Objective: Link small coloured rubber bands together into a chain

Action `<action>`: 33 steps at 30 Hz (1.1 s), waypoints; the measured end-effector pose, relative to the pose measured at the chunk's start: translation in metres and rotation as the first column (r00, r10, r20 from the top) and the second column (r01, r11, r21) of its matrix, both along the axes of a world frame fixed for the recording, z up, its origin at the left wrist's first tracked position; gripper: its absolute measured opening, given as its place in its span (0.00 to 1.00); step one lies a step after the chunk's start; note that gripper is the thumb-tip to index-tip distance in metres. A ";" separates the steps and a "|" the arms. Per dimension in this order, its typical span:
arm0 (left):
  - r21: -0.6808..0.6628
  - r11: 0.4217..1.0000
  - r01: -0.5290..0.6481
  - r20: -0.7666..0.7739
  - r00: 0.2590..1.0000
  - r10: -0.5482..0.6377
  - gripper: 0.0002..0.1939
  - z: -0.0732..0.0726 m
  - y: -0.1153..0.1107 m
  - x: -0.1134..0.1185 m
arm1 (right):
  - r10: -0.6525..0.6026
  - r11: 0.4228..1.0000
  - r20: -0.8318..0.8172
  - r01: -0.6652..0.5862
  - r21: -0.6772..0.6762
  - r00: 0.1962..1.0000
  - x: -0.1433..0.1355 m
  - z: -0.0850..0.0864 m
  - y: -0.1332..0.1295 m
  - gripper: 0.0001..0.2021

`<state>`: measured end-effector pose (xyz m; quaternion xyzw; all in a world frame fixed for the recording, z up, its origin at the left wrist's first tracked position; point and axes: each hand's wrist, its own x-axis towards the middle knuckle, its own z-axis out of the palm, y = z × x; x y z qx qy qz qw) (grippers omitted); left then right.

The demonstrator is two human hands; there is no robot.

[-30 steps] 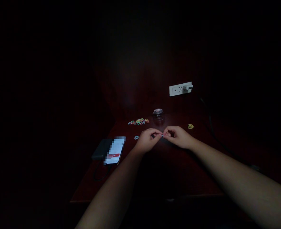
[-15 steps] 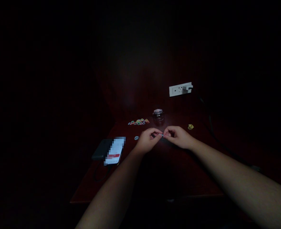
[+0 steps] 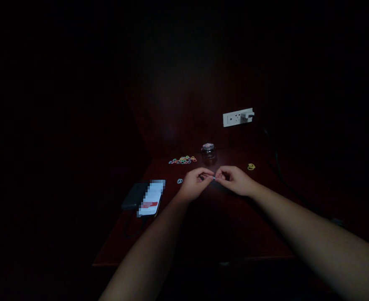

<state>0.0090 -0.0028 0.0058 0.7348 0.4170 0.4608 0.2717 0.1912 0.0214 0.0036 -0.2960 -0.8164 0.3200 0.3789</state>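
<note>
My left hand [image 3: 195,184] and my right hand [image 3: 233,180] meet fingertip to fingertip above the dark red table [image 3: 222,234]. Between their pinched thumbs and forefingers is a small light-blue elastic band [image 3: 214,178], mostly covered by the fingers. Left of my left hand lies a pair of light-blue bands [image 3: 179,181]. Behind it, a loose pile of multicoloured elastic bands [image 3: 183,160] is spread out. A clear jar [image 3: 208,154] with a lid stands just beyond my fingertips. To the right, beyond my right hand, sits a small cluster of yellow bands [image 3: 251,167].
A lit phone [image 3: 152,198] lies beside a dark power bank [image 3: 134,196] on the left, with a cable [image 3: 134,235] looping below. On the back wall is a white socket [image 3: 238,117] with a plug, its dark cord [image 3: 277,161] running down right. The surroundings are very dark.
Both hands keep almost the same pinch on the light-blue band. The whole view has shifted very slightly; nothing on the table has visibly moved.
</note>
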 end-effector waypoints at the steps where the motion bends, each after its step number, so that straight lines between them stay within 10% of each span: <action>1: 0.000 1.000 0.001 0.016 1.000 -0.001 0.12 0.000 0.000 0.000 | -0.003 1.000 0.002 0.003 0.002 1.000 0.000 0.000 0.000 0.12; 16: 0.013 1.000 0.003 0.108 0.994 -0.005 0.08 0.007 -0.002 -0.002 | -0.057 0.997 0.029 0.056 0.056 0.998 0.004 0.002 0.002 0.09; 33: 0.009 0.999 -0.034 -0.134 0.990 0.035 0.13 0.002 -0.003 -0.005 | -0.029 1.000 0.017 0.029 0.003 0.999 0.002 0.003 0.000 0.08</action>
